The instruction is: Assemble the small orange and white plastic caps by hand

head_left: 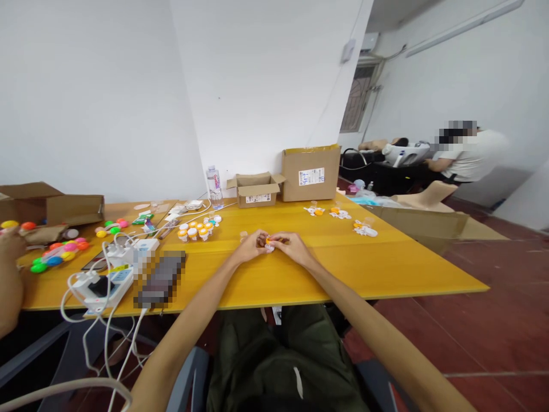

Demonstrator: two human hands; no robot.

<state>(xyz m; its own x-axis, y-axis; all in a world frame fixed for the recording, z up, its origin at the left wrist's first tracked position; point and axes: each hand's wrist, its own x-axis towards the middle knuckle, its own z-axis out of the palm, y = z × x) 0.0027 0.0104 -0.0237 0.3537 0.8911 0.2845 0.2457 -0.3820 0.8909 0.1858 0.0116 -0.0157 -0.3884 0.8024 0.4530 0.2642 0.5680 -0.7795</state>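
Above the middle of the yellow table (pixel 274 280), my left hand (pixel 253 246) and my right hand (pixel 290 246) meet at a small white-and-orange plastic piece (pixel 269 245). Fingers of both hands are closed on it; they hide part of it, and its exact kind is too small to make out. Just behind my left hand lies a small clear piece (pixel 243 235). A cluster of similar white-and-orange pieces (pixel 194 230) stands to the left. To the right lie small groups of loose white, orange and clear parts (pixel 364 229).
Left of my arm are a phone (pixel 162 279), power strips (pixel 105 286) and tangled white cables. A bottle (pixel 213 187), an open carton (pixel 257 190) and a larger box (pixel 311 174) stand along the wall. Another person's hand (pixel 11 243) is beside colourful balls (pixel 64 252).
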